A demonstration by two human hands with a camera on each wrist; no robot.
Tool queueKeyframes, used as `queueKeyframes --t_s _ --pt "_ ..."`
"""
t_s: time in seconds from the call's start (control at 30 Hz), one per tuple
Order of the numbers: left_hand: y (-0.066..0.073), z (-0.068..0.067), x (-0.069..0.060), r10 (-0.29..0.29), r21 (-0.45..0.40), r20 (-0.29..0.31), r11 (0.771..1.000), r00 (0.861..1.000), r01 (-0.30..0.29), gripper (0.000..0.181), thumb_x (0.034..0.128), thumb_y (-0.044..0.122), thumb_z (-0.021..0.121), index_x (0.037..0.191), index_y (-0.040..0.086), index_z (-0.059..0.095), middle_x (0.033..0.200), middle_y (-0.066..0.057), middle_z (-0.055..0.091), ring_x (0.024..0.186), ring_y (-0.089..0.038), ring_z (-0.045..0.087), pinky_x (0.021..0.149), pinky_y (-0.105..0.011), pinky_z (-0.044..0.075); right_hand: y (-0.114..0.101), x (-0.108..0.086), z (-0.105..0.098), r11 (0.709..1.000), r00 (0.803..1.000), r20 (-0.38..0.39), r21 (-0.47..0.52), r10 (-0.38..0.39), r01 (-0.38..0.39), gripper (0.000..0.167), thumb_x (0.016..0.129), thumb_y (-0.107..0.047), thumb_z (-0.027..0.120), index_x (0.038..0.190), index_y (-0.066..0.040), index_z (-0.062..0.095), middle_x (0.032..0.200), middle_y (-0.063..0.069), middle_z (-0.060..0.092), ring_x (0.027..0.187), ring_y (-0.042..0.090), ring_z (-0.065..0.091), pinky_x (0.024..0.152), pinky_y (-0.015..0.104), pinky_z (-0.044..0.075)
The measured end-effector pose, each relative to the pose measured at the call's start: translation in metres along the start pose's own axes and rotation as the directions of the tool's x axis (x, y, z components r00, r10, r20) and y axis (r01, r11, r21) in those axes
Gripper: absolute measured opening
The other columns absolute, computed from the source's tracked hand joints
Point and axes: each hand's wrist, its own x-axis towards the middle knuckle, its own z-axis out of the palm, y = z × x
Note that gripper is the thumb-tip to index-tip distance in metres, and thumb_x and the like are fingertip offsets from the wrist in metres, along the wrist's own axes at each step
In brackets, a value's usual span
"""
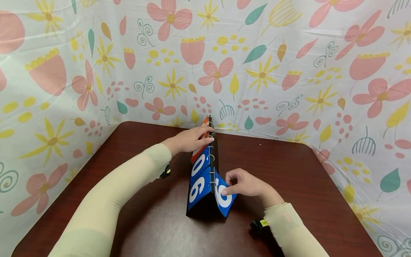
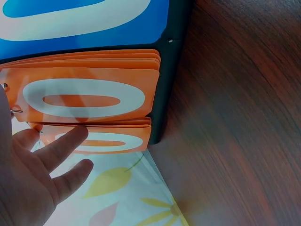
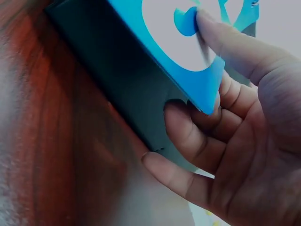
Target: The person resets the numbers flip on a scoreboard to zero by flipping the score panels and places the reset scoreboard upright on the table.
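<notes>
A tent-shaped flip scoreboard [image 1: 200,171] with ring-bound number cards stands on the table. Its left face shows orange cards at the far end, then a blue 0 and a blue 6 nearest. My left hand [image 1: 192,138] rests over the top edge at the orange cards; in the left wrist view its fingers [image 2: 70,141] are spread beside the orange 0 cards [image 2: 84,99]. On the right face, my right hand [image 1: 245,184] pinches a blue card [image 1: 222,200] between thumb and fingers. The right wrist view shows that blue card [image 3: 174,61] lifted off the black backing [image 3: 117,70].
The dark red-brown table [image 1: 154,221] extends on both sides of the scoreboard. A white curtain [image 1: 282,107] with flower and leaf prints hangs behind and at the sides. Each forearm wears a pale sleeve and a dark strapped device.
</notes>
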Motion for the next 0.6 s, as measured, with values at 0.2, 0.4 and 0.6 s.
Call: queueKeyframes --t_s 0.2,0.4,0.6 --pt "-0.001 0.001 0.001 -0.009 -0.005 -0.013 1.0 1.0 0.009 0.075 0.095 0.081 0.034 0.158 0.041 0.034 0.172 0.005 0.024 0.152 -0.026 0.04 0.118 -0.057 0.041 -0.005 -0.004 -0.009 0.999 0.999 0.016 -0.015 -0.039 0.039 0.033 0.093 -0.023 0.078 0.067 -0.01 0.06 0.057 0.004 0.049 0.053 0.008 0.049 0.049 0.024 0.04" --pt "-0.001 0.001 0.001 -0.009 -0.012 -0.012 1.0 1.0 0.009 0.074 0.0951 0.081 0.035 0.158 0.041 0.034 0.172 0.005 0.025 0.152 -0.026 0.04 0.118 -0.057 0.04 -0.007 -0.008 -0.015 0.996 0.998 0.028 -0.063 -0.062 0.064 0.028 0.097 -0.023 0.072 0.071 -0.014 0.069 0.057 0.004 0.054 0.053 0.01 0.051 0.05 0.025 0.043" --pt "0.0 0.001 0.001 -0.009 -0.014 -0.009 1.0 1.0 0.009 0.074 0.0947 0.081 0.034 0.157 0.041 0.034 0.172 0.004 0.025 0.151 -0.027 0.041 0.118 -0.057 0.041 -0.013 -0.011 -0.018 0.997 1.0 -0.015 -0.076 -0.026 0.025 0.015 0.1 -0.024 0.068 0.101 -0.021 0.083 0.084 -0.002 0.079 0.071 0.016 0.069 0.068 0.029 0.06"
